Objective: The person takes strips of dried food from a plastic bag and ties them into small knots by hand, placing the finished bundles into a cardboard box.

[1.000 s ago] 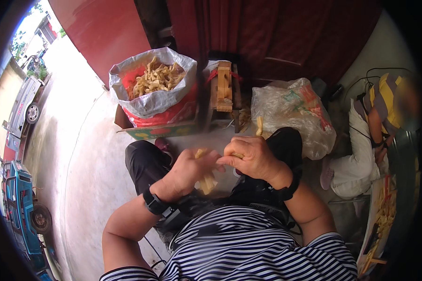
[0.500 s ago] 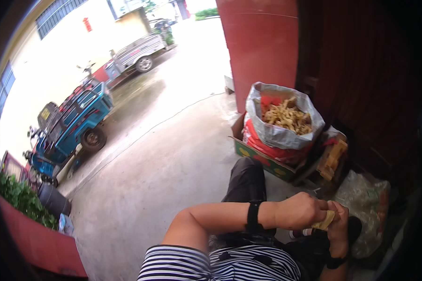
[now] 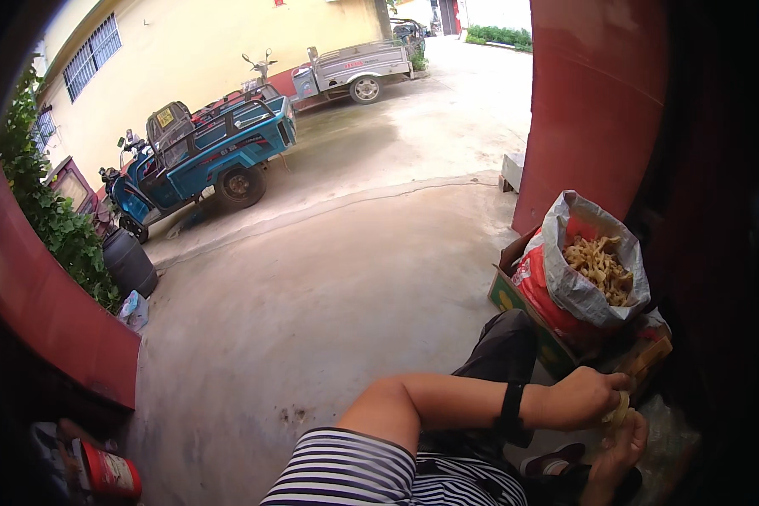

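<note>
My left hand [image 3: 584,396] reaches across to the right, its fingers pinched on a pale yellow, soft-looking strip [image 3: 619,411]. Just below it, my right hand [image 3: 622,445] grips the lower end of the same strip. What the strip is I cannot make out. Beyond my hands stands an open grey-white and red woven sack [image 3: 557,253], holding a heap of tan, knobbly pieces [image 3: 600,268]. The sack sits in a green cardboard box [image 3: 504,291]. Beside my right hand lies a clear plastic bag [image 3: 670,443], mostly in shadow.
Red door panels stand on the right [image 3: 594,110] and left [image 3: 59,295]. On the concrete outside are a blue cargo tricycle [image 3: 202,156] and a grey one [image 3: 354,67]. A dark barrel [image 3: 129,263] stands near green plants [image 3: 72,228]. A red bucket [image 3: 110,472] lies at the lower left.
The view has swung left, so the sack, tricycles and my hands appear farther right. The red bucket has come into view. Both hands still hold the yellow strip.
</note>
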A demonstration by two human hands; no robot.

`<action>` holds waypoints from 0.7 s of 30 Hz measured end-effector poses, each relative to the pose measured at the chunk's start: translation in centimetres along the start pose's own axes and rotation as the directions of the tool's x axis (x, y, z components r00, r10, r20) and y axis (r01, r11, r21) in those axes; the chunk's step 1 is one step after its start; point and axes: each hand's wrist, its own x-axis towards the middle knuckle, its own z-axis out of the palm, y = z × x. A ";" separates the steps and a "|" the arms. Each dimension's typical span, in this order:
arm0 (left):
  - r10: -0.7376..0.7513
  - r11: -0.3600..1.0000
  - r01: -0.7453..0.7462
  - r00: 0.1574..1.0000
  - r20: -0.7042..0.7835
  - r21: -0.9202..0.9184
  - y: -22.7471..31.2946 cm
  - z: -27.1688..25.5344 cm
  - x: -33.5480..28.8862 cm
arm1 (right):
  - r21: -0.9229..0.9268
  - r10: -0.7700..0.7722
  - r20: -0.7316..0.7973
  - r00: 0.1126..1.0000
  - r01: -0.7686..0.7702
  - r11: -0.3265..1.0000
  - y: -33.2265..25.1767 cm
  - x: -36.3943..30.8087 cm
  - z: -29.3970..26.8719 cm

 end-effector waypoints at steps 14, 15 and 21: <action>-0.031 1.000 0.029 0.966 0.257 0.011 -2.7 -0.7 3.3 | -0.571 -0.151 0.496 0.855 0.452 0.685 -3.0 4.7 1.0; -0.051 0.997 0.068 0.949 0.312 -0.045 -3.3 -0.5 4.1 | -0.580 -0.092 0.498 0.862 0.410 0.704 -3.4 5.6 0.7; 0.055 0.931 0.065 0.948 0.313 -0.360 -5.3 3.2 9.8 | -0.413 0.036 0.446 0.895 0.170 0.895 -3.2 9.4 -4.5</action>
